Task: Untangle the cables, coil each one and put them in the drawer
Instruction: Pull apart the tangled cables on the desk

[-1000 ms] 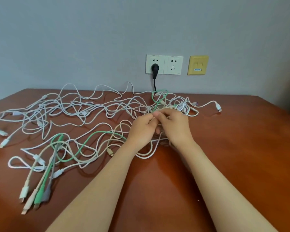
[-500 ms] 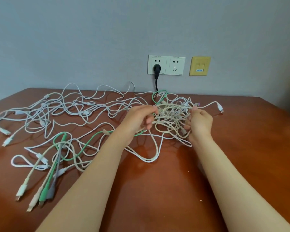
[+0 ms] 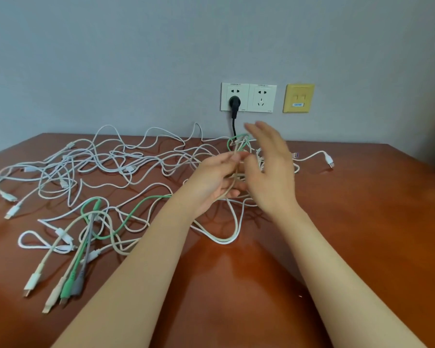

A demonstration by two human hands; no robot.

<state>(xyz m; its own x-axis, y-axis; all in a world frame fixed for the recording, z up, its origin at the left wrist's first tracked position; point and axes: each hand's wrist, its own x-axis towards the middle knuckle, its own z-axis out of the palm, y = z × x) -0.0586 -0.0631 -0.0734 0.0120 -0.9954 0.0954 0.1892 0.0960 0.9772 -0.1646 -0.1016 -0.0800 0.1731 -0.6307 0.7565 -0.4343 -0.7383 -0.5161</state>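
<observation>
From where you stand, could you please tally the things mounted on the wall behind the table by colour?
White rectangular plastic socket plates: 2
Yellow square plastic wall plate: 1
Black round plug: 1
Total: 4

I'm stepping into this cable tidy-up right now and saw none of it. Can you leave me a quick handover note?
Left grip: pinches a cream cable at the knot near the wall.
Right grip: open, fingers spread, over that knot, holding nothing.
Cables: white cables sprawl tangled over the left and middle of the table. A green cable winds through them. A multi-plug end lies front left.
Done: nothing is coiled.
Left: untangle all, coil each, stow them. No drawer is in view.
</observation>
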